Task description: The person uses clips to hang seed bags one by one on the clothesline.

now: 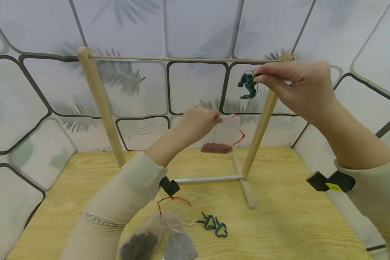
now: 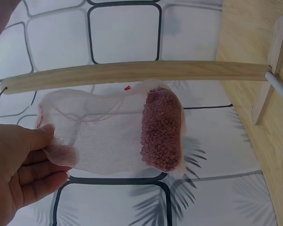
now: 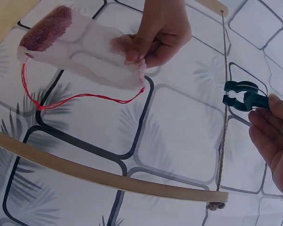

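Note:
My left hand [image 1: 198, 124] pinches the top corner of a sheer white mesh drawstring bag [image 2: 104, 136]. Dark red grainy filling [image 2: 162, 129] sits at the bag's bottom, and a red cord [image 3: 80, 96] hangs along its side. Higher and to the right, my right hand [image 1: 299, 85] pinches a dark green plastic clip [image 3: 245, 95] by its handles. In the right wrist view the clip's jaws are parted beside the string [image 3: 223, 141]; whether they touch it I cannot tell. The bag hangs below the string, apart from it.
A wooden frame with a left post [image 1: 100, 104] and right post [image 1: 261, 130] carries the string; a white rod [image 1: 211, 178] joins them low down. Near the table's front lie a bag with dark pieces [image 1: 141, 243], a bag with grey grains [image 1: 180, 245] and green clips [image 1: 214, 224].

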Demonstrator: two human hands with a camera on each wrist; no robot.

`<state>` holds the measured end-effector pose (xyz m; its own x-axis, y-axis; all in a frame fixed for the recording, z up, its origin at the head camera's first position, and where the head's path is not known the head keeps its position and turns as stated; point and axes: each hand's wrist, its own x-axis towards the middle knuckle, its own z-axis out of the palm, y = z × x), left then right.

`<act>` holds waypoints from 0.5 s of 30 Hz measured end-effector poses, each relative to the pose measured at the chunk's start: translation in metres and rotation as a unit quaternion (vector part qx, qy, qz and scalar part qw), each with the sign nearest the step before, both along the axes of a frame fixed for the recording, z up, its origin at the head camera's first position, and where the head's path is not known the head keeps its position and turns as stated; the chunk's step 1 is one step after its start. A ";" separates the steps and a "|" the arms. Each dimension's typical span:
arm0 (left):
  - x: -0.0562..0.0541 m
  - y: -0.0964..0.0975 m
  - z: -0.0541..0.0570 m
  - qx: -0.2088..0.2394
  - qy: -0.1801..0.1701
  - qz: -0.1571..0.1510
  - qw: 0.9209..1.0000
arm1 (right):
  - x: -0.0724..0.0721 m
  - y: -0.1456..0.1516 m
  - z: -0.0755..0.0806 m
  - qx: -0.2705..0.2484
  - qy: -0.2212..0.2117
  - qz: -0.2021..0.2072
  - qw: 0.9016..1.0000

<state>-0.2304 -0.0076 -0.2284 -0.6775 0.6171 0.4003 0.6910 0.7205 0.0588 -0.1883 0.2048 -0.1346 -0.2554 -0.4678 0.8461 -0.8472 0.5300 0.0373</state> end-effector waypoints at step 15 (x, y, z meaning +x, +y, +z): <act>-0.017 0.002 0.031 0.067 0.019 0.004 0.998 | -0.015 0.002 0.057 0.032 -0.070 -0.141 0.987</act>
